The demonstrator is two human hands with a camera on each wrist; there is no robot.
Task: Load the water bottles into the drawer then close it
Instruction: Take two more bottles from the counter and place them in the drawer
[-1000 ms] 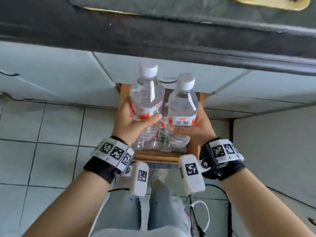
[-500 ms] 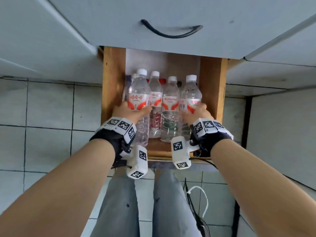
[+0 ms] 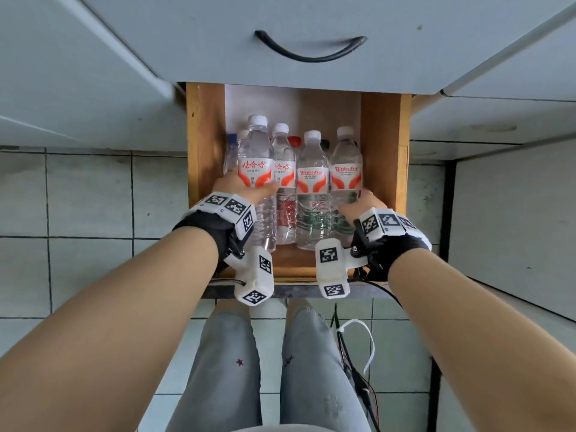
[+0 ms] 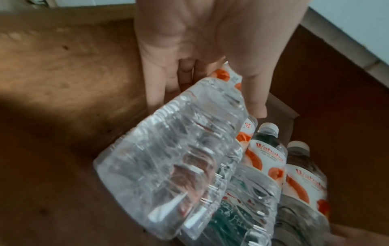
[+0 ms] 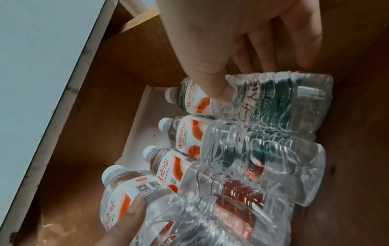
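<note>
Item, lower frame of the head view: two bare forearms, each with a black wrist strap carrying white marker blocks; jeans and a tiled floor beneath.

Item: left hand [image 3: 241,187], centre-left, fingers and thumb wrapped round the leftmost front bottle [image 3: 256,169] at and just under its label. In the left wrist view that bottle sits tilted, its base raised toward the camera; whether the base touches the drawer floor cannot be told.

Item: right hand [image 3: 358,202], centre-right, thumb and fingers curled round the rightmost front bottle [image 3: 346,173] below its label.

Item: two middle bottles [image 3: 297,185], upright between the held pair, all four touching side by side in a row. More bottles with blue, red and dark caps stand behind, mostly hidden.

Item: wooden drawer [image 3: 385,145], mid-frame, pulled out, holding all the bottles; space remains toward its back.

Item, top of frame: pale cabinet front with a dark curved handle [image 3: 310,51].

Handling note, by judgement: full bottles, fairly heavy; thin ribbed walls give under a squeeze and may be slick. Best held round the labelled waist, as both hands do now.
</note>
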